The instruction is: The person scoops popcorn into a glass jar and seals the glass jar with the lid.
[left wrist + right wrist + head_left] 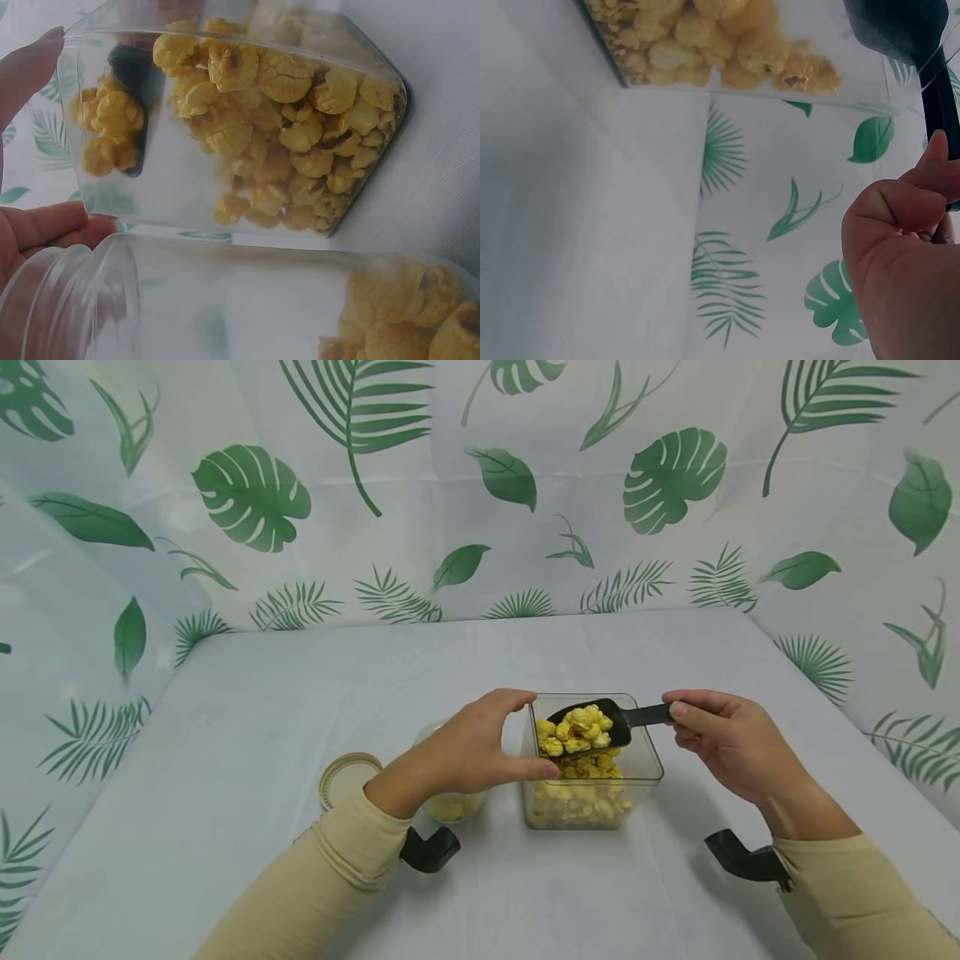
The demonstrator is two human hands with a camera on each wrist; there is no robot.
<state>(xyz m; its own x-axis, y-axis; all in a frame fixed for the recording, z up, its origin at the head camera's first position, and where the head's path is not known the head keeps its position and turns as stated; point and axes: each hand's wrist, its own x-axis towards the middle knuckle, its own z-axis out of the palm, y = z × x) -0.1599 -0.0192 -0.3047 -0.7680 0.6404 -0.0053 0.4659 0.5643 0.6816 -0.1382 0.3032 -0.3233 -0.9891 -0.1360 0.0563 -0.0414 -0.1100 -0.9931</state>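
Observation:
A clear square container (651,770) holds yellow popcorn (581,802) in its lower part. My left hand (468,745) grips its left side by the upper rim, the thumb at the near edge and the fingers at the far edge. With thumb and fingers, my right hand (733,743) pinches the handle of a black scoop (648,716). The scoop lies level across the container's opening, with a heap of popcorn on it. Partly hidden under my left forearm, a clear round jar (225,300) with some popcorn at its bottom stands just left of the container.
A round lid (345,777) with a patterned rim lies on the white tabletop (247,735), left of the jar and partly behind my left wrist. A leaf-print cloth (555,543) hangs behind and at both sides. Black wrist mounts (431,850) jut from both sleeves.

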